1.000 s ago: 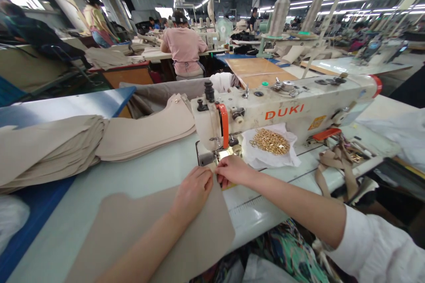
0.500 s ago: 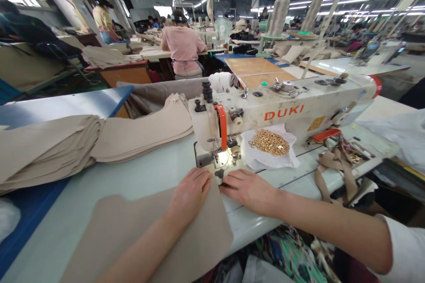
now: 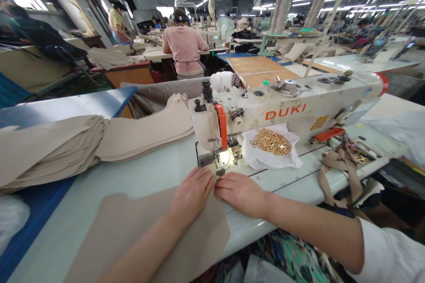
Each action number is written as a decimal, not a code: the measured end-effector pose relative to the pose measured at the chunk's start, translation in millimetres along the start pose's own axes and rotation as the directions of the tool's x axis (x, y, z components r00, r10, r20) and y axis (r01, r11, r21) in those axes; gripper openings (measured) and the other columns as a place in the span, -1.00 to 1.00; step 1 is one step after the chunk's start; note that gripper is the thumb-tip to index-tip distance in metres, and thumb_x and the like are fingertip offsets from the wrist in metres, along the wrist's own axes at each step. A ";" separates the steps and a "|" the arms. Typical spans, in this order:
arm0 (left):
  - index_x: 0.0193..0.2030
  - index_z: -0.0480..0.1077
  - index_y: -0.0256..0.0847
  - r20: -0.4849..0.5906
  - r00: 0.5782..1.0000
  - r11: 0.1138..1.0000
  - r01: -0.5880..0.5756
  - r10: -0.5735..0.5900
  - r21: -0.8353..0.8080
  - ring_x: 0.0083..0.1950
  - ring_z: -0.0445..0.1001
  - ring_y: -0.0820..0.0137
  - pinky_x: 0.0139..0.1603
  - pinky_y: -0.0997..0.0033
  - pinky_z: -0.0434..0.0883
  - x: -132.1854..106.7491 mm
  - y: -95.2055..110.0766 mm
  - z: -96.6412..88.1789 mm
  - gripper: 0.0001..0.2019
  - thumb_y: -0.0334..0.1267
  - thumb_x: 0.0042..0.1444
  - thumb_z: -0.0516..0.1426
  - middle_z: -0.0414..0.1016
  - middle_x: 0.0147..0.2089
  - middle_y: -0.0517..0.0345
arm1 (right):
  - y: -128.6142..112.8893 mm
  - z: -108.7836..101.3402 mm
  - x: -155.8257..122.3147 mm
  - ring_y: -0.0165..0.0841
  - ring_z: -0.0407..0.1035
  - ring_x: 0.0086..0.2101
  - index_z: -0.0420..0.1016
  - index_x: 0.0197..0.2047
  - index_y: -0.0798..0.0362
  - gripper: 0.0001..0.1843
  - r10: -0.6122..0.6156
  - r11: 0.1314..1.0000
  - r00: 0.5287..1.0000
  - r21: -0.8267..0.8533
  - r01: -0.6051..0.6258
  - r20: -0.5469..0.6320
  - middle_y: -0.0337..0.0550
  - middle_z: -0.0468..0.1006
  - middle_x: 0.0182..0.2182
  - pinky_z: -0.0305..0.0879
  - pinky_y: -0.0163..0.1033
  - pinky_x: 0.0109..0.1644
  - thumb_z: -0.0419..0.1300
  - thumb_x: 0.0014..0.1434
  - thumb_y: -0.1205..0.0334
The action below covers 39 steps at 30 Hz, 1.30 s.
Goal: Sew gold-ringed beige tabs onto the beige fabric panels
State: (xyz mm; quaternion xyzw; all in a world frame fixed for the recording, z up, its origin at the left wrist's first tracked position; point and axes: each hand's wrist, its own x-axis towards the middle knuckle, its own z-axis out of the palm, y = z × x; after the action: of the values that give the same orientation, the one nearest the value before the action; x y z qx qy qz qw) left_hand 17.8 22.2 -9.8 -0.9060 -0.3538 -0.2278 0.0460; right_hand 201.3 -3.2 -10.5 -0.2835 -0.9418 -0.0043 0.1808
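Note:
A flat beige fabric piece (image 3: 199,234) lies across the front of the table, its narrow end at the sewing machine (image 3: 232,117). My left hand (image 3: 194,190) rests on that end with the fingers curled together, gripping it just before the presser foot (image 3: 222,157). Close beside it, my right hand (image 3: 241,192) has its fingers bunched at the fabric's right edge; the fingertips of both hands nearly meet. What lies under my fingertips is hidden.
Stacked beige fabric pieces (image 3: 66,150) lie at the left. Gold-coloured metal rings or hooks (image 3: 272,142) fill a white cloth (image 3: 250,157) under the machine arm. Beige straps (image 3: 332,170) hang off the right side. A person in pink (image 3: 184,46) sits ahead.
My right hand has moved left, up against the fabric edge and nearer my left hand. My left hand stays on the fabric. The view has shifted slightly.

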 end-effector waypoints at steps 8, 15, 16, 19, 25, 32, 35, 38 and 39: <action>-0.38 0.35 -0.24 -0.066 0.997 0.999 -0.046 0.048 0.026 -0.29 0.40 0.34 -0.24 0.32 0.43 0.0 1.4 1.5 -0.73 -0.43 0.26 -0.09 0.45 -0.37 0.09 | 1.0 3.7 -2.9 -0.33 0.35 -0.14 0.46 -0.20 0.14 -0.84 -0.017 1.000 1.000 -0.011 0.016 -0.010 -0.09 0.53 -0.19 0.31 -0.23 0.00 0.05 0.28 0.35; -0.36 0.35 -0.24 -0.079 0.995 0.998 -0.061 0.062 0.015 -0.28 0.40 0.34 -0.23 0.32 0.43 1.1 0.0 1.6 -0.75 -0.43 0.26 -0.09 0.45 -0.36 0.10 | 1.8 4.3 -2.9 -0.33 0.35 -0.14 0.47 -0.21 0.14 -0.80 -0.028 1.000 0.998 -0.008 0.028 -0.050 -0.11 0.54 -0.20 0.31 -0.24 0.00 0.01 0.30 0.35; -0.36 0.35 -0.24 -0.085 0.995 0.998 -0.056 0.056 0.007 -0.28 0.40 0.34 -0.23 0.32 0.44 0.9 -0.1 2.0 -0.75 -0.42 0.27 -0.09 0.45 -0.36 0.10 | 1.9 4.2 -2.9 -0.33 0.35 -0.14 0.47 -0.21 0.15 -0.80 -0.030 1.000 0.998 -0.005 0.030 -0.051 -0.10 0.54 -0.21 0.31 -0.24 0.00 0.01 0.30 0.35; -0.35 0.36 -0.24 -0.094 0.995 0.999 -0.040 0.039 -0.017 -0.28 0.40 0.35 -0.22 0.32 0.44 0.4 -0.3 2.8 -0.75 -0.40 0.27 -0.09 0.46 -0.35 0.09 | 1.9 3.9 -2.7 -0.32 0.36 -0.15 0.47 -0.20 0.17 -0.81 -0.035 0.999 0.998 -0.003 0.035 -0.060 -0.10 0.54 -0.22 0.30 -0.24 -0.01 0.02 0.30 0.36; -0.37 0.35 -0.26 -0.081 0.995 0.999 -0.053 0.052 -0.012 -0.29 0.39 0.34 -0.23 0.32 0.43 1.9 0.7 1.9 -0.74 -0.40 0.28 -0.10 0.46 -0.36 0.08 | 1.8 4.0 -3.0 -0.32 0.35 -0.14 0.47 -0.22 0.16 -0.79 -0.028 1.000 0.998 0.006 0.028 -0.047 -0.09 0.54 -0.22 0.30 -0.23 -0.01 0.01 0.30 0.36; -0.36 0.36 -0.26 -0.103 0.993 0.998 -0.060 0.059 -0.002 -0.29 0.39 0.35 -0.22 0.34 0.42 3.5 1.0 1.6 -0.75 -0.41 0.28 -0.09 0.45 -0.36 0.09 | 1.2 4.7 -3.8 -0.31 0.34 -0.12 0.47 -0.19 0.16 -0.80 -0.014 1.000 0.999 0.006 0.014 -0.035 -0.08 0.53 -0.19 0.30 -0.21 0.01 0.02 0.30 0.35; -0.37 0.35 -0.26 -0.091 0.994 0.999 -0.054 0.054 0.003 -0.29 0.39 0.35 -0.22 0.34 0.42 4.0 1.2 0.9 -0.73 -0.41 0.28 -0.10 0.45 -0.37 0.10 | 1.0 5.3 -3.9 -0.31 0.35 -0.13 0.47 -0.19 0.17 -0.81 -0.020 1.000 0.999 0.009 0.020 -0.034 -0.08 0.53 -0.20 0.29 -0.22 0.01 0.03 0.29 0.36; -0.39 0.36 -0.24 -0.072 0.996 0.999 -0.045 0.045 -0.011 -0.29 0.39 0.35 -0.23 0.34 0.43 3.2 0.7 1.5 -0.71 -0.40 0.29 -0.10 0.44 -0.38 0.11 | 1.1 5.5 -4.0 -0.31 0.35 -0.13 0.47 -0.19 0.17 -0.81 -0.023 1.000 0.999 0.011 0.023 -0.026 -0.08 0.53 -0.21 0.29 -0.22 0.02 0.03 0.29 0.37; -0.38 0.36 -0.23 -0.060 0.997 0.999 -0.039 0.038 -0.021 -0.29 0.39 0.35 -0.23 0.33 0.43 2.5 0.4 1.9 -0.72 -0.39 0.29 -0.10 0.44 -0.38 0.11 | 1.3 5.1 -3.8 -0.31 0.34 -0.13 0.47 -0.19 0.17 -0.82 -0.021 1.000 1.000 0.010 0.022 -0.019 -0.08 0.53 -0.20 0.29 -0.22 0.02 0.03 0.29 0.37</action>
State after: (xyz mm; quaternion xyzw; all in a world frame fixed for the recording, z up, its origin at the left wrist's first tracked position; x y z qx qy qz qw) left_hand 20.4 23.9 -10.3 -0.9059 -0.3322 -0.2577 0.0506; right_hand 203.2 -3.5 -16.7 -0.2723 -0.9430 -0.0039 0.1911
